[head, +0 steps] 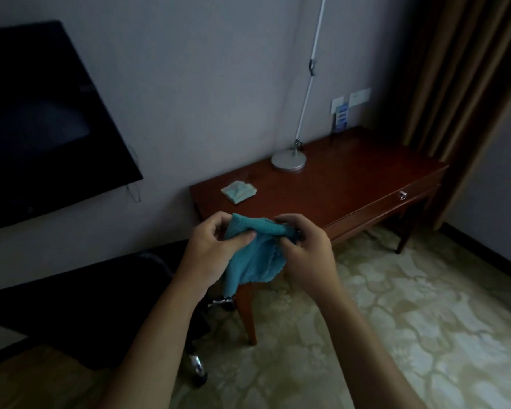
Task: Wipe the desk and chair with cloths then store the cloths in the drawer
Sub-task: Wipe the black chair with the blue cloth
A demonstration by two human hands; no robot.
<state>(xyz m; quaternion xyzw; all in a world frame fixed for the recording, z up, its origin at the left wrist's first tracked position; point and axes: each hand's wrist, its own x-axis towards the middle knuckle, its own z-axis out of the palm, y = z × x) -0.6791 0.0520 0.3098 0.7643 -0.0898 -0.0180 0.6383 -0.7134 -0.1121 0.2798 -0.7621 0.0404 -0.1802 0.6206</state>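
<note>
Dim room, patterned beige floor, dark red wooden desk (351, 184) pushed against a grey wall, its drawer (396, 202) closed. Left of the desk hangs a black TV (42, 119); right of it, brown curtains (455, 84). On the desk: a silver lamp (288, 160), a folded pale cloth (239, 191), and a small blue sign (341, 118), too blurry to read. In front of the desk's near corner, left hand (210, 249) and right hand (304, 246) both pinch a teal cloth (254, 258), top edge stretched sideways, the rest hanging down.

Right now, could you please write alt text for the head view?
Both hands, left and right, hold a teal cloth in front of a wooden desk. On the desk are a folded cloth and a lamp; its drawer is closed.
</note>
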